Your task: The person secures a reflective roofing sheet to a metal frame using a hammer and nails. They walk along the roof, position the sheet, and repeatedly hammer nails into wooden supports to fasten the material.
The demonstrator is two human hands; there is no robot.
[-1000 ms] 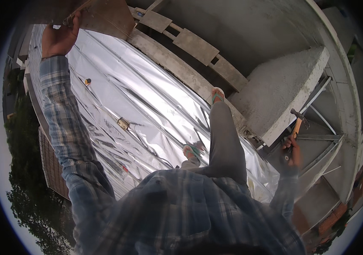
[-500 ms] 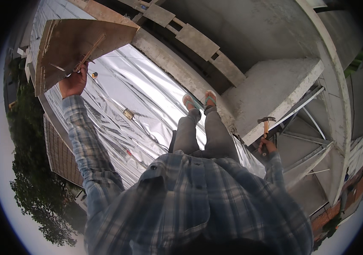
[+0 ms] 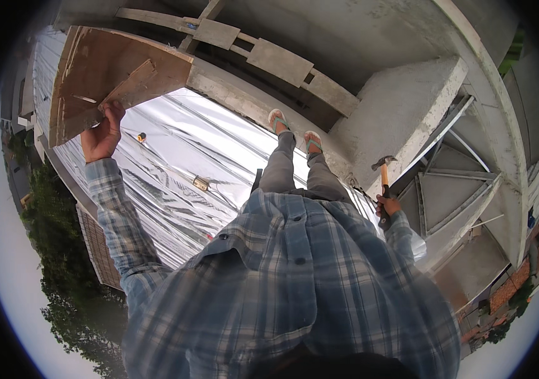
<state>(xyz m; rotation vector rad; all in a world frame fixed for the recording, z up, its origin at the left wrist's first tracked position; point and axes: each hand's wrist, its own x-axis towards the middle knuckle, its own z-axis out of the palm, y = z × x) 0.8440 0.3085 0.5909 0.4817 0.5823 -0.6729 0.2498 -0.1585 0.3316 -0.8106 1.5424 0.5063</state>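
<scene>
At the upper left, my left hand [image 3: 102, 134] grips the lower edge of a brown plywood board [image 3: 102, 60], thumb and fingers closed at the edge. A thin strip of wood [image 3: 131, 83] lies slantwise across the board's face, its lower end by my fingertips; whether I pinch it too is hard to tell. My right hand [image 3: 389, 206], low on the right, is wrapped round the dark grip of a claw hammer [image 3: 384, 174]. The hammer stands roughly upright with its metal head above my fist, in front of a concrete slab.
Shiny silver foil sheeting [image 3: 174, 142] spreads below on the left, bearing a yellow-and-black tool [image 3: 141, 136] and a small box [image 3: 200, 183]. My sandalled feet are at a concrete ledge [image 3: 231, 90]. Planks [image 3: 279, 61] lie beyond; a concrete slab [image 3: 402, 107] and metal framing [image 3: 452, 145] stand right.
The board and my left hand sit slightly further left, the board's face turned more toward me. My left foot has stepped forward. The hammer has shifted up and left in view, still held.
</scene>
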